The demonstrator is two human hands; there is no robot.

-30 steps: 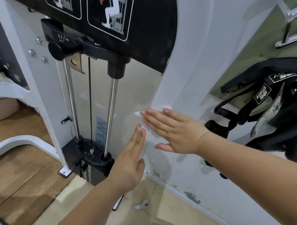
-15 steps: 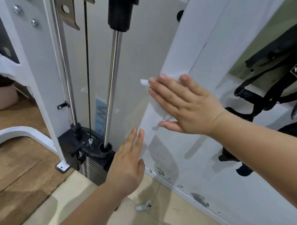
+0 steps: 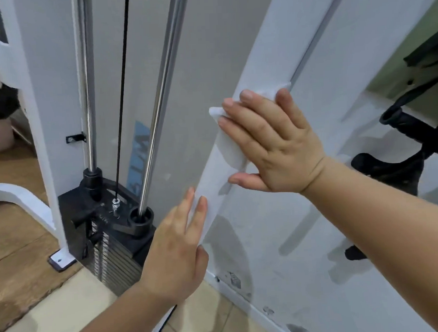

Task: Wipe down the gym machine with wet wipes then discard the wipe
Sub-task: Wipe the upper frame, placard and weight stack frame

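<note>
A white wet wipe (image 3: pixel 231 145) lies flat against the white upright post (image 3: pixel 266 63) of the gym machine. My right hand (image 3: pixel 272 143) presses it there with straight, spread fingers; most of the wipe is hidden under the palm. My left hand (image 3: pixel 176 253) is lower on the same post, fingers straight, fingertips touching the post's edge and holding nothing.
Left of the post run two chrome guide rods (image 3: pixel 160 105) and a black cable (image 3: pixel 122 94) down to the black weight stack (image 3: pixel 111 246). Black straps (image 3: pixel 407 142) hang at the right against the white panel. Below are tile and wooden floor (image 3: pixel 15 237).
The camera has moved closer and lower on the machine. My right hand has slid the wipe along the white post, staying flat on it. My left hand stays near the post's lower edge.
</note>
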